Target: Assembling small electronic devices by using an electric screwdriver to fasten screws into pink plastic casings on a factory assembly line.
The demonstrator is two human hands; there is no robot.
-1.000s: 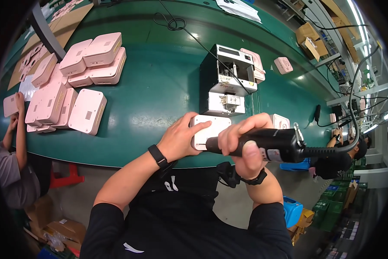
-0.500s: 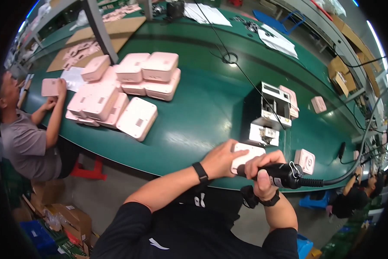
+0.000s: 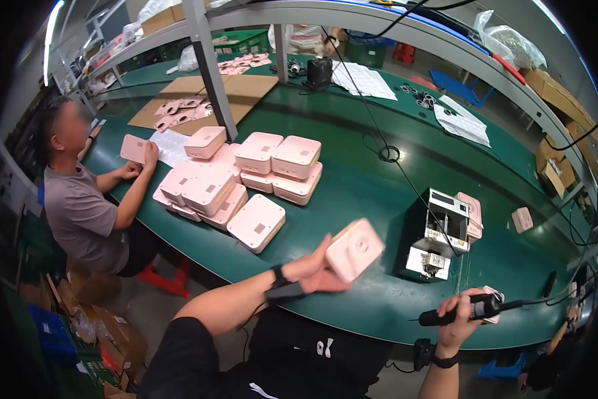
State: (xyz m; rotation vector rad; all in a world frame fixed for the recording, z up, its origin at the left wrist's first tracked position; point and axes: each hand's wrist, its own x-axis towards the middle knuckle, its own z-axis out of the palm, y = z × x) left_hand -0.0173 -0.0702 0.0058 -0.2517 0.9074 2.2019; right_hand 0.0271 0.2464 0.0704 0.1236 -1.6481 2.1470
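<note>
My left hand (image 3: pixel 317 269) grips a square pale-pink plastic housing (image 3: pixel 357 247) by its left edge, lifted over the table's near side. The housing is tilted, and its face with a round ring is toward me; it looks slightly blurred. To the right, my right hand (image 3: pixel 456 320) is wrapped around a black electric screwdriver (image 3: pixel 462 310), whose thin bit points left, well apart from the housing. Its cable runs off to the right. Beyond the screwdriver stands a black-and-silver machine (image 3: pixel 448 229), which looks like a screw feeder. Partly hidden behind my right hand is another pink piece (image 3: pixel 493 292).
Stacked pink housings (image 3: pixel 209 186) occupy the green table's left side. More pink pieces lie beside the machine (image 3: pixel 470 213) and farther right (image 3: pixel 522 219). A thin cable (image 3: pixel 405 173) hangs across the middle. A grey post (image 3: pixel 209 73) rises behind the stack. A co-worker (image 3: pixel 89 199) sits at left holding a pink panel.
The screwdriver has come away from the housing, moving right with my right hand. My left hand has raised the housing leftward, and its ringed face now shows. The whole view has shifted.
</note>
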